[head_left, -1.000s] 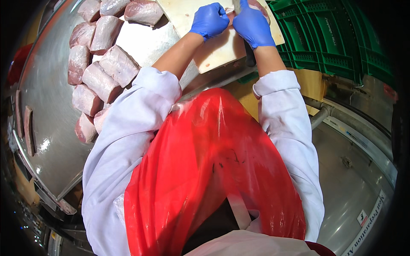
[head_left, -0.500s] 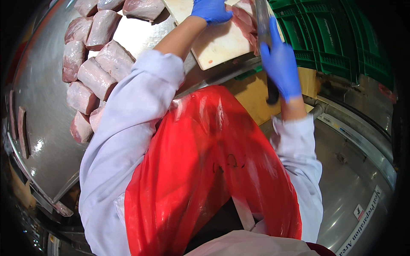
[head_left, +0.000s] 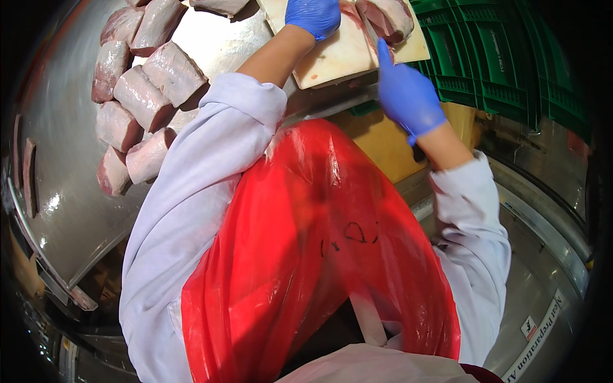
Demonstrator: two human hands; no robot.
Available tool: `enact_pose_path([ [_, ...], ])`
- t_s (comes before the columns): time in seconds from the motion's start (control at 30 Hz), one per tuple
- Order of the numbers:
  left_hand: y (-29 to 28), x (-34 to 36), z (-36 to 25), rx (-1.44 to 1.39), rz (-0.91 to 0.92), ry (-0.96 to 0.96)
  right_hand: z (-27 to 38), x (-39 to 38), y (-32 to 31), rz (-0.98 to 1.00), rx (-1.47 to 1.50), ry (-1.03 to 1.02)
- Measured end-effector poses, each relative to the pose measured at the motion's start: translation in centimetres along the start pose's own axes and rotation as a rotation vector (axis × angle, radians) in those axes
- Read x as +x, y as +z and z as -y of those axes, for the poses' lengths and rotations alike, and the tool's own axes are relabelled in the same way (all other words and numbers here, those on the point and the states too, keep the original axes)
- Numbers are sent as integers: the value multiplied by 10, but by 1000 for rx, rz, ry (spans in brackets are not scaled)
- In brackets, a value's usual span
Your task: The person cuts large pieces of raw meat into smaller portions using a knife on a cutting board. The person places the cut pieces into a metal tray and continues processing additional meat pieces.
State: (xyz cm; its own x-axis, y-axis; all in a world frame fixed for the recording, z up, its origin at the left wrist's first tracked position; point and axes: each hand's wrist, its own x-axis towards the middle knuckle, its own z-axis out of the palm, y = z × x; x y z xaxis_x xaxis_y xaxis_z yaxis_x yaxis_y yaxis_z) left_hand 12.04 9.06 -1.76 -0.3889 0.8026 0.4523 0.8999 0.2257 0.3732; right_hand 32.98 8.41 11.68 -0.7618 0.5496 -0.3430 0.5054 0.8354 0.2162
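Head view, only view available. Left hand (head_left: pixel 314 16) in a blue glove rests at the top edge of the picture on the pale cutting board (head_left: pixel 332 54); its fingers are partly cut off by the frame, so I cannot tell whether they are spread flat or closed on anything. Right hand (head_left: pixel 408 96), also gloved in blue, is closed round a knife (head_left: pixel 370 32), forefinger extended along the back of the narrow blade; the handle is hidden in the palm. Blade tip lies against the meat piece (head_left: pixel 389 16) at the far right corner of the board.

Meat piece: pink-red, wet sheen, with a paler band that looks like fat. Judgement: soft, yielding, slippery under a glove, moderately heavy for its bulk, not fragile. Best held from above with a flat palm pressing it to the board, or pinched at the firmer fat edge, well off the blade line.

Left of the board, on the steel desk (head_left: pixel 70 210), a row of similar cut meat chunks (head_left: pixel 137 96) lies touching one another. Green plastic crates (head_left: pixel 504 57) stand to the right of the board. Red apron (head_left: pixel 306 255) and white sleeves (head_left: pixel 204 166) fill the lower picture.
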Motion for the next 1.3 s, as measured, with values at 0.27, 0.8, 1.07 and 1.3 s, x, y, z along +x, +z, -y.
enact_pose_path([
  [0.27, -49, -16, 6, 134, -97, -161, -98, -84, -20, -22, 177, -78],
  [0.8, 45, -92, -131, 165, -178, 80, -146, 52, 97, -537, 62, -566],
  [1.07, 7, -84, -99, 212, -35, -98, -173, -50, 95, -161, -5, -390],
  [1.3, -20, -19, -41, 187, -234, 37, -218, -101, 98, -79, 294, -333],
])
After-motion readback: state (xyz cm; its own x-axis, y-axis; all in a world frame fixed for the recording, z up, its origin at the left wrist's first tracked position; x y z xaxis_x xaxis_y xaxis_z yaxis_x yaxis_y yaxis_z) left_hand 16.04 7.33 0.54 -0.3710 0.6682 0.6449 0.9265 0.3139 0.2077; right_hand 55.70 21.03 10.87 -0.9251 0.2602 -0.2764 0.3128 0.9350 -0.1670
